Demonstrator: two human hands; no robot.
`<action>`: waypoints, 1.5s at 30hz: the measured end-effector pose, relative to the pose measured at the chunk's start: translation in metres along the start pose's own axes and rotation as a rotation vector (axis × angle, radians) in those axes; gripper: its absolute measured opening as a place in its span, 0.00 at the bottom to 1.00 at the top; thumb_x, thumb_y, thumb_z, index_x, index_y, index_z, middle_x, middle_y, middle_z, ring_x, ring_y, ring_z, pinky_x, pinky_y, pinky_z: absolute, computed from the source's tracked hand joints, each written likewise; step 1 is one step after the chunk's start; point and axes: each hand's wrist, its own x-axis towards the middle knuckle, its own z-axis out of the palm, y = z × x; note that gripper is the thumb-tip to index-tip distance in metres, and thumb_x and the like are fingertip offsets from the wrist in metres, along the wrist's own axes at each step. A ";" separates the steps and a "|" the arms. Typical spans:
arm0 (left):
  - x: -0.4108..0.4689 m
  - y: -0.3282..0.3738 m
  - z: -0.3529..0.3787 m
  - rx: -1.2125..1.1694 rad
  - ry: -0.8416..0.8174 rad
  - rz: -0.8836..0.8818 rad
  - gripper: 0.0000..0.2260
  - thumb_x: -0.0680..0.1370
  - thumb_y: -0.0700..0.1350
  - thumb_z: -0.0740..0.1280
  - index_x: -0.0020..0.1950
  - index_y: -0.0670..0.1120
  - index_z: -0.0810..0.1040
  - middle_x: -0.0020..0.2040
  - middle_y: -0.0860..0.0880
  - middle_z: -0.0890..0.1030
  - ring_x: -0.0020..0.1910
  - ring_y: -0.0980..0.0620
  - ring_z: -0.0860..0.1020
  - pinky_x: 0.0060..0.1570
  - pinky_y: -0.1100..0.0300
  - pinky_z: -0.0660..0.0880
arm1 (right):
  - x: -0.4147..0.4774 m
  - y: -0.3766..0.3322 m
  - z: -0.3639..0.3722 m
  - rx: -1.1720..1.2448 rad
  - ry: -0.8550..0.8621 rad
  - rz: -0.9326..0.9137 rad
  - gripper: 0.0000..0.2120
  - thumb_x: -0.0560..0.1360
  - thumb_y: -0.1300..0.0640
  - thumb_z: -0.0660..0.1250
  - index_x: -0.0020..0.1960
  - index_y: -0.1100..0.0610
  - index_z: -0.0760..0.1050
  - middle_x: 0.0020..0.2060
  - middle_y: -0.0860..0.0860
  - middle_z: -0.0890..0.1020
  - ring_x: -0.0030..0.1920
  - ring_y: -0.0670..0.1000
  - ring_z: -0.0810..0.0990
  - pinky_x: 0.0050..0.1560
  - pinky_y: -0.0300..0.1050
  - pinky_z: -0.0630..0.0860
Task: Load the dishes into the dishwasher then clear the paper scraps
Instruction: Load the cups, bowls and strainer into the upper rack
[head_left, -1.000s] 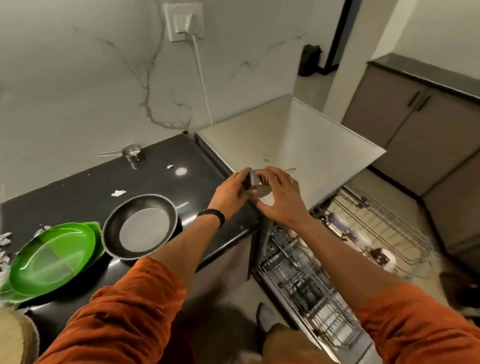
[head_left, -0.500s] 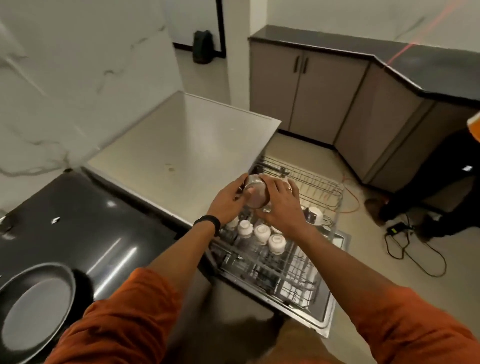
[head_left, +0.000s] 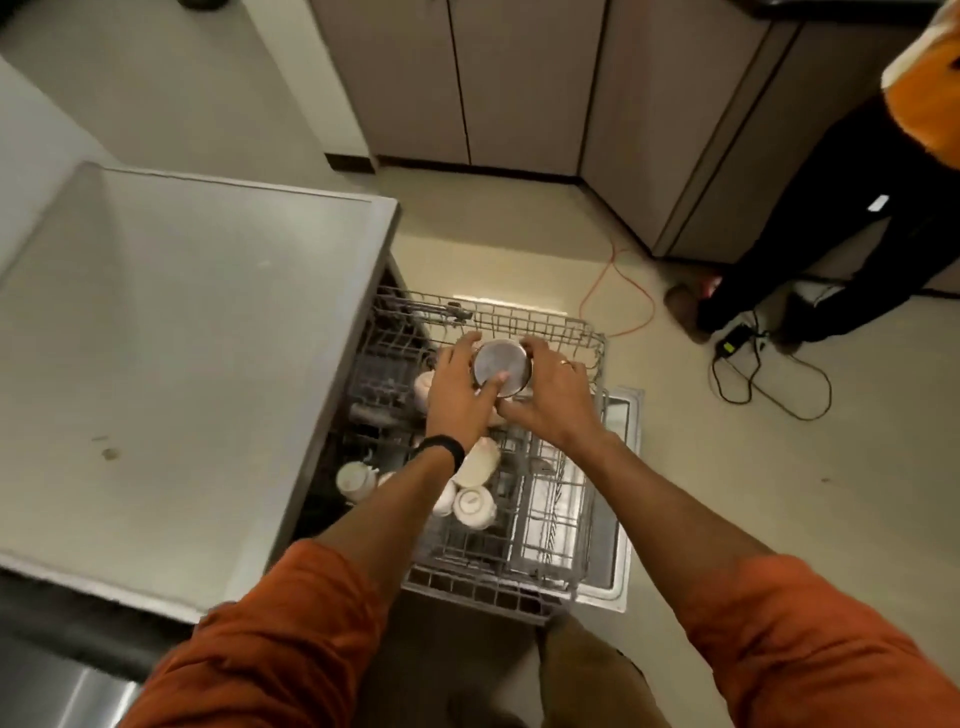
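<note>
**Both hands on a steel cup over the dishwasher rack**

The steel cup (head_left: 501, 366) is turned base-up and sits between the two hands, above the far end of the pulled-out wire rack (head_left: 519, 313), close to its far rim. The left hand (head_left: 454, 397) wraps the cup's left side, with its thumb at the far edge and one finger laid across the flat base. The right hand (head_left: 558, 402) cups the right side, fingers curled over the rim and thumb tucked beneath. Whether the cup touches the rack wires is hidden by the hands. Several white cups (head_left: 472, 506) stand upside down along the rack's left side, nearer its near edge. A black wristband (head_left: 441, 451) circles the left wrist.
</note>
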 end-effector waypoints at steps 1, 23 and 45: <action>0.012 -0.005 0.011 -0.009 -0.012 -0.016 0.26 0.77 0.46 0.72 0.73 0.51 0.68 0.68 0.47 0.73 0.62 0.51 0.74 0.60 0.57 0.73 | 0.012 0.011 0.007 0.009 -0.007 0.017 0.40 0.65 0.37 0.70 0.72 0.53 0.65 0.57 0.51 0.82 0.58 0.55 0.80 0.60 0.56 0.74; 0.145 -0.125 0.135 0.180 -0.412 -0.166 0.18 0.84 0.45 0.60 0.74 0.45 0.73 0.71 0.44 0.74 0.67 0.44 0.75 0.66 0.49 0.73 | 0.109 0.116 0.138 0.028 -0.218 0.280 0.26 0.81 0.58 0.64 0.78 0.52 0.61 0.79 0.56 0.59 0.64 0.59 0.77 0.56 0.55 0.81; 0.029 -0.047 -0.004 0.325 -0.306 -0.021 0.19 0.85 0.50 0.58 0.76 0.51 0.68 0.80 0.45 0.62 0.75 0.43 0.66 0.70 0.43 0.68 | 0.007 -0.009 0.047 -0.085 -0.174 0.062 0.25 0.78 0.51 0.67 0.73 0.53 0.66 0.69 0.52 0.71 0.64 0.56 0.75 0.56 0.55 0.79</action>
